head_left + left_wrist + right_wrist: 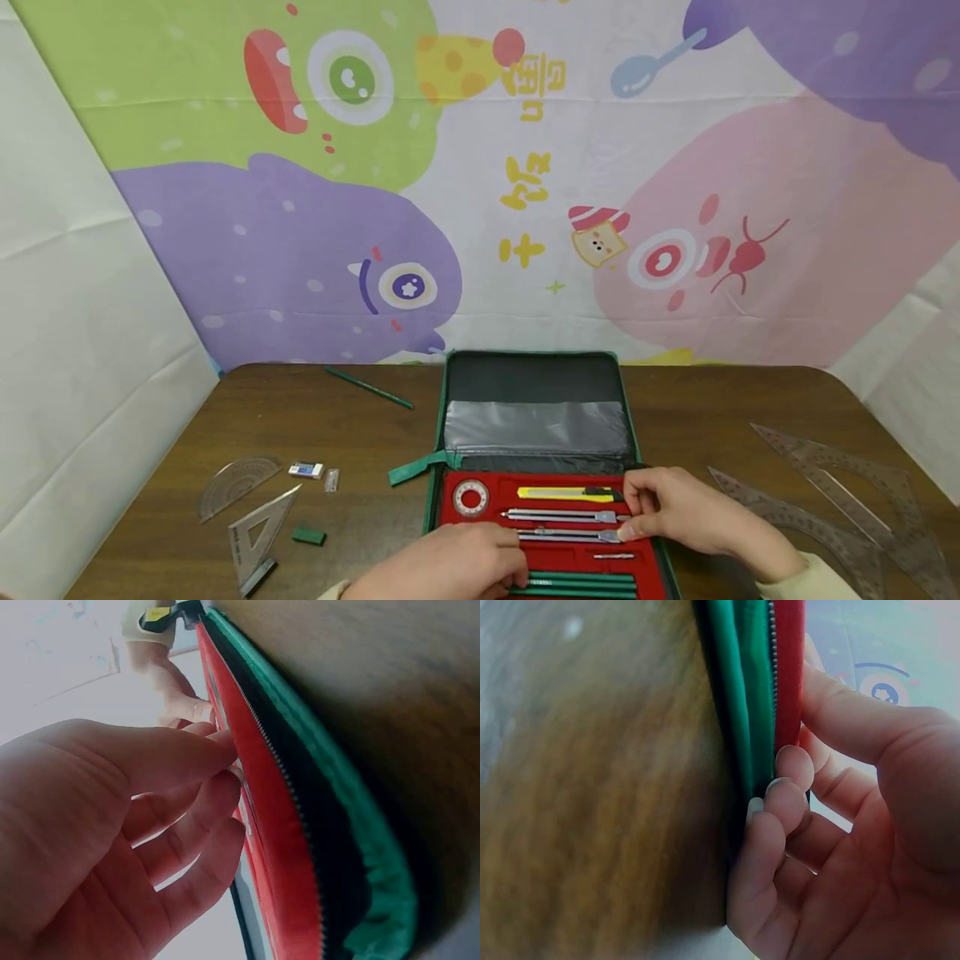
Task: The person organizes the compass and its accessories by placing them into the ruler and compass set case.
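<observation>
A green zip case (pixel 626 392) lies unzipped and spread flat, its red tray (pixel 551 554) toward me. My left hand (pixel 450 562) reaches over the tray's left side, covering the left end of the lower compass (pixel 566 536) and of the green pencils (pixel 581 581). In the left wrist view, thumb and fingertips meet the red tray surface; what lies between them is hidden. My right hand (pixel 678 508) holds the tray's right edge, thumb beside the lower compass's right end. Its curled fingertips (pixel 784 802) lie against the case's side in the right wrist view.
The tray also holds a yellow cutter knife (pixel 566 493), an upper compass (pixel 558 516) and a round white dial (pixel 471 498). Left lie a protractor (pixel 228 492), set square (pixel 251 533), erasers (pixel 306 469) and a pencil (pixel 371 389). Clear drawing templates (pixel 862 475) lie right.
</observation>
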Demonstrator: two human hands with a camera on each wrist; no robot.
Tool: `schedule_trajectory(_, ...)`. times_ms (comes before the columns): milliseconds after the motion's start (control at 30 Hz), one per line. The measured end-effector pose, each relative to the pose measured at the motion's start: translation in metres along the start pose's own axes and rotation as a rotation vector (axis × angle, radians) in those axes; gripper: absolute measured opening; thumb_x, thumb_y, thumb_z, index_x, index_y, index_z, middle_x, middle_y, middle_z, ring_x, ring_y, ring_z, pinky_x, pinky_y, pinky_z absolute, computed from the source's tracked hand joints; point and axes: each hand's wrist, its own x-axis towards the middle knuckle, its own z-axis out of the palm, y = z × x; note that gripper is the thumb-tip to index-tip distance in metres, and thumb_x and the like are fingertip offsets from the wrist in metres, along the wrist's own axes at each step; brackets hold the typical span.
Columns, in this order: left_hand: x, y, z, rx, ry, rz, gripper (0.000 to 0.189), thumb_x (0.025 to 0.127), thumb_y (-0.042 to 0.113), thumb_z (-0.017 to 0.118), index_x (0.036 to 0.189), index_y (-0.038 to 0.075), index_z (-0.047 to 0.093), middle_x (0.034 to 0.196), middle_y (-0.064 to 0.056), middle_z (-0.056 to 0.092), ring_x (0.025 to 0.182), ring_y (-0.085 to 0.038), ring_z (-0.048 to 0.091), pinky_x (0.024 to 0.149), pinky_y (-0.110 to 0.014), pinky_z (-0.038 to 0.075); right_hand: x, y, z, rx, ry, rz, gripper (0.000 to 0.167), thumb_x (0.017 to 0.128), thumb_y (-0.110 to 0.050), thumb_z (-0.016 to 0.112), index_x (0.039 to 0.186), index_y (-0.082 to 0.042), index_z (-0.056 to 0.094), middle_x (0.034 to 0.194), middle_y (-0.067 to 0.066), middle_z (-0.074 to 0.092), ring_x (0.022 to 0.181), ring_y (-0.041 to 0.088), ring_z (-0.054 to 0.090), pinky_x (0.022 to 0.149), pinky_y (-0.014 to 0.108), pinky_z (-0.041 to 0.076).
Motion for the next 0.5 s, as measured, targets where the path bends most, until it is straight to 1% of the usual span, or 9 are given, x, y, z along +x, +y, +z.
schedule_trajectory(67,0.000,0.000,0.001,0.009,-0.004,-0.011,0.009,0.093,0.020,0.073,0.100,0.024,0.071,0.095,0.020,0.060,0.090,0.007,0.053,0.072,-0.006,0.042,0.000,0.002,0.000,-0.009,-0.003,-0.020,0.033,0.086,-0.038,0.077,0.080,-0.015,0.054,0.060,-0.009,0.042,0.053,0.005,0.037,0.050,0.026,0.030)
schedule_trajectory(133,0.000,0.000,0.001,0.000,-0.013,-0.019,0.009,0.093,0.022,0.073,0.101,0.024,0.071,0.097,0.020,0.061,0.091,0.007,0.053,0.073,-0.007,0.042,0.000,0.004,0.000,-0.012,-0.003,-0.024,0.033,0.087,-0.038,0.077,0.080,-0.016,0.054,0.060,-0.010,0.042,0.052,0.005,0.038,0.050,0.026,0.031)
schedule_trajectory(267,0.000,-0.003,0.001,-0.039,-0.001,0.014,0.010,0.094,0.018,0.071,0.103,0.023,0.070,0.097,0.018,0.062,0.086,0.007,0.052,0.073,-0.006,0.041,0.000,0.002,0.000,-0.007,0.004,-0.025,0.032,0.086,-0.036,0.077,0.081,-0.015,0.054,0.060,-0.010,0.042,0.052,0.005,0.037,0.050,0.026,0.030)
schedule_trajectory(300,0.000,-0.004,0.001,-0.054,0.005,0.021,0.010,0.095,0.017,0.071,0.103,0.022,0.070,0.098,0.018,0.062,0.084,0.007,0.052,0.074,-0.006,0.040,0.000,0.002,0.001,0.002,0.009,-0.014,0.032,0.086,-0.036,0.078,0.081,-0.015,0.054,0.060,-0.009,0.042,0.053,0.006,0.037,0.052,0.024,0.031)
schedule_trajectory(367,-0.002,-0.007,-0.001,-0.075,0.025,0.035,0.011,0.095,0.015,0.069,0.103,0.022,0.070,0.097,0.018,0.062,0.082,0.008,0.052,0.074,-0.006,0.040,0.000,0.001,0.001,0.007,0.010,-0.015,0.032,0.085,-0.036,0.078,0.081,-0.014,0.055,0.060,-0.009,0.042,0.053,0.006,0.038,0.052,0.024,0.030)
schedule_trajectory(400,-0.004,-0.008,-0.002,-0.082,0.033,0.027,0.011,0.096,0.016,0.069,0.104,0.023,0.069,0.098,0.019,0.062,0.083,0.008,0.052,0.075,-0.007,0.041,0.000,0.001,0.001,0.011,0.008,-0.014,0.033,0.085,-0.036,0.078,0.081,-0.014,0.055,0.061,-0.009,0.042,0.053,0.006,0.038,0.052,0.024,0.030)
schedule_trajectory(500,-0.011,-0.016,-0.010,-0.101,0.090,-0.014,0.008,0.097,0.020,0.067,0.104,0.025,0.069,0.099,0.020,0.061,0.086,0.007,0.054,0.078,-0.011,0.044,0.001,0.004,0.000,-0.008,-0.002,-0.040,0.032,0.087,-0.037,0.077,0.081,-0.016,0.054,0.060,-0.011,0.042,0.052,0.005,0.038,0.049,0.026,0.030)
